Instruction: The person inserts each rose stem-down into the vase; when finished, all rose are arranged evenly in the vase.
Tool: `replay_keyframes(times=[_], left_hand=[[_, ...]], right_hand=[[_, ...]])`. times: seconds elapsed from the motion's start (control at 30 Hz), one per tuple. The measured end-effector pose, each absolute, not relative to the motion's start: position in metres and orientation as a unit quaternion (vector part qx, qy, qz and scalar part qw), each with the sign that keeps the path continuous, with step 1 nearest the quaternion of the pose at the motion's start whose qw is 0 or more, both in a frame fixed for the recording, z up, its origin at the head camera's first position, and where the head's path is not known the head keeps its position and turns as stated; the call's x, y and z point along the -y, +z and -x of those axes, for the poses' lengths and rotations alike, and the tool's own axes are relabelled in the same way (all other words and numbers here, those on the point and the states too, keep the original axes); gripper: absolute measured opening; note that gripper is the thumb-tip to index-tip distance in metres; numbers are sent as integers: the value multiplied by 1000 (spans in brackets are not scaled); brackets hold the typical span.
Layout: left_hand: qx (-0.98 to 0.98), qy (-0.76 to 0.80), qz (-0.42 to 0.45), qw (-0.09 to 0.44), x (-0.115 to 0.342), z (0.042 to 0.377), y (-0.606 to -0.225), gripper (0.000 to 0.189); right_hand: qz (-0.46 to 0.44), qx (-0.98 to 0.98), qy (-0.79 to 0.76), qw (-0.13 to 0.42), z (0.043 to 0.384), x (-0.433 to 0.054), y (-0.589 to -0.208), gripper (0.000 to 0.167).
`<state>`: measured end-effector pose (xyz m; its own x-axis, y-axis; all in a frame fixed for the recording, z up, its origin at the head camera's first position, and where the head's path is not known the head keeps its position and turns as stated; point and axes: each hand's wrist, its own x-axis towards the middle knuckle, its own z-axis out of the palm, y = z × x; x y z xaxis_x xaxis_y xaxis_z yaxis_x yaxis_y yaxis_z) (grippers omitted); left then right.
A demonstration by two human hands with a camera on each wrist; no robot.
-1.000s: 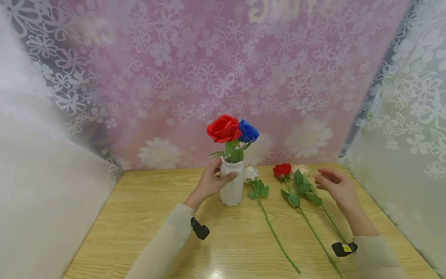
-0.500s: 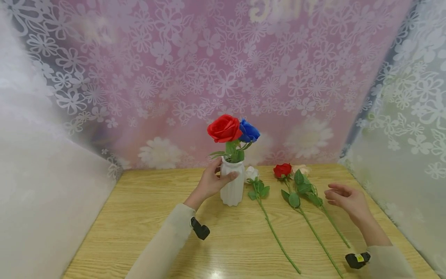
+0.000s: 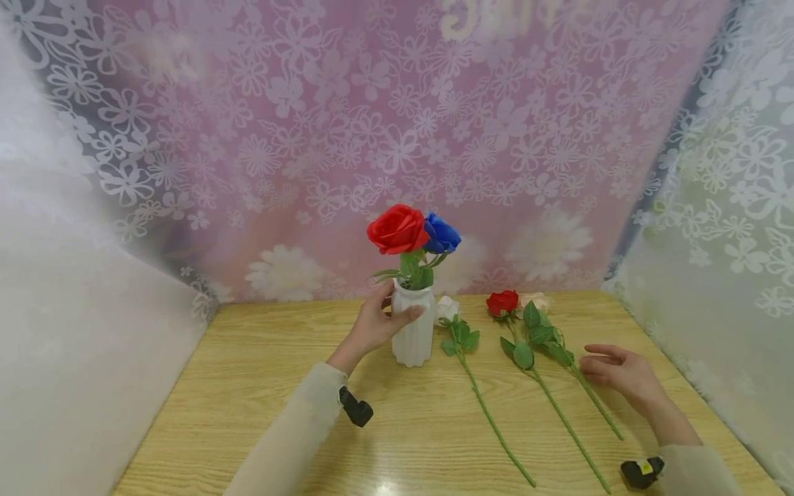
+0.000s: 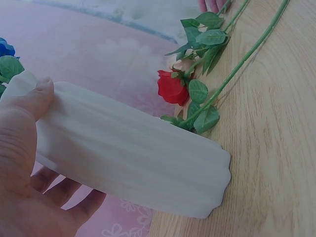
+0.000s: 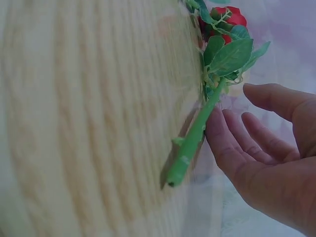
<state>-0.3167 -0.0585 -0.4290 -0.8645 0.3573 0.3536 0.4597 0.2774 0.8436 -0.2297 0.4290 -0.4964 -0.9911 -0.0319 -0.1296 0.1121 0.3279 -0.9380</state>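
My left hand (image 3: 375, 322) grips the white vase (image 3: 413, 337) near its neck, thumb across the front and fingers behind. Upright on the table, the vase holds a large red rose (image 3: 398, 229) and a blue rose (image 3: 443, 234). My right hand (image 3: 628, 375) is beside the stem of a pale peach rose (image 3: 535, 301), fingers loosely bent and thumb apart. In the right wrist view the fingertips are right at that green stem (image 5: 195, 136), which lies on the table. Nothing is held between thumb and fingers there.
A smaller red rose (image 3: 502, 303) lies just left of the peach one, leaves overlapping. Close to the vase's right side lies a white rose (image 3: 447, 310), stem pointing to the front. Flower-patterned curtains (image 3: 397, 138) enclose the wooden table (image 3: 260, 386) at the back and sides.
My right hand has moved toward the front and slightly right, down from the peach rose's leaves to beside its stem. The left hand and the vase have stayed in place.
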Motion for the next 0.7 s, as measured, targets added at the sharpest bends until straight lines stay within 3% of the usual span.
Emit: replay_keyframes(times=[0.13,0.7], left_hand=[[796,-549,251,44,58,316,-428,61],[793,-550,256,42,58,316,-428,61]], right_hand=[[-30,-811,-580,69,229,-428,-498,67],[-23,-860,-501,99,236,-422,-501,65]])
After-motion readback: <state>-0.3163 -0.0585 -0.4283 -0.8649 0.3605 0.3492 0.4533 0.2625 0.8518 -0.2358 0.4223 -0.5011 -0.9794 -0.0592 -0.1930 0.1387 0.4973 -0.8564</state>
